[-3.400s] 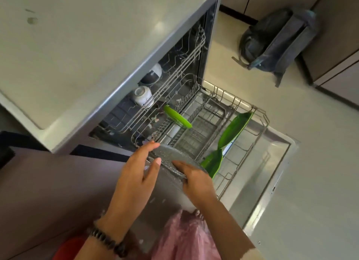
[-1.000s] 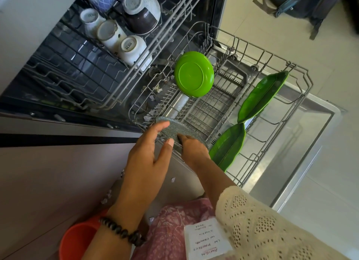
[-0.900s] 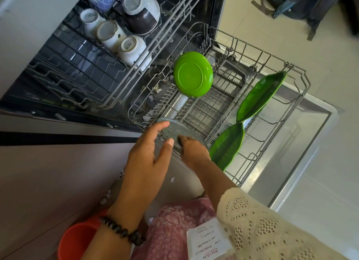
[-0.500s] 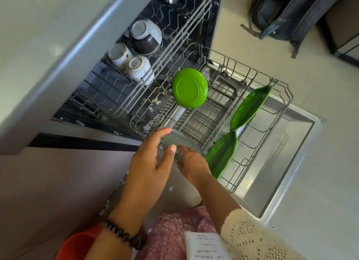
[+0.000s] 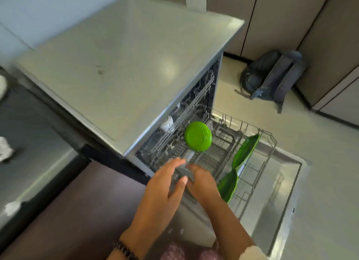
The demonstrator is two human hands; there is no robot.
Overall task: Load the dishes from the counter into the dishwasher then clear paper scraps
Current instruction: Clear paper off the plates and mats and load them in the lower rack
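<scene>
The dishwasher's lower rack (image 5: 270, 141) is pulled out over the open door (image 5: 279, 205). A round green plate (image 5: 198, 136) stands on edge in it, and two green leaf-shaped dishes (image 5: 245, 152) (image 5: 228, 186) lean at its right side. My left hand (image 5: 161, 193) and my right hand (image 5: 204, 186) both hold a grey speckled plate (image 5: 183, 174) at the rack's near left corner; the hands hide most of it. White cups (image 5: 167, 122) sit in the upper rack, mostly hidden under the counter.
The grey counter top (image 5: 124, 65) spreads over the dishwasher. A grey backpack (image 5: 272, 79) lies on the floor against the cabinets at the right. White paper scraps (image 5: 5, 149) lie on the dark surface at the left.
The view has lifted, so the counter now covers most of the upper rack. Both hands stay on the grey plate at the rack's near corner.
</scene>
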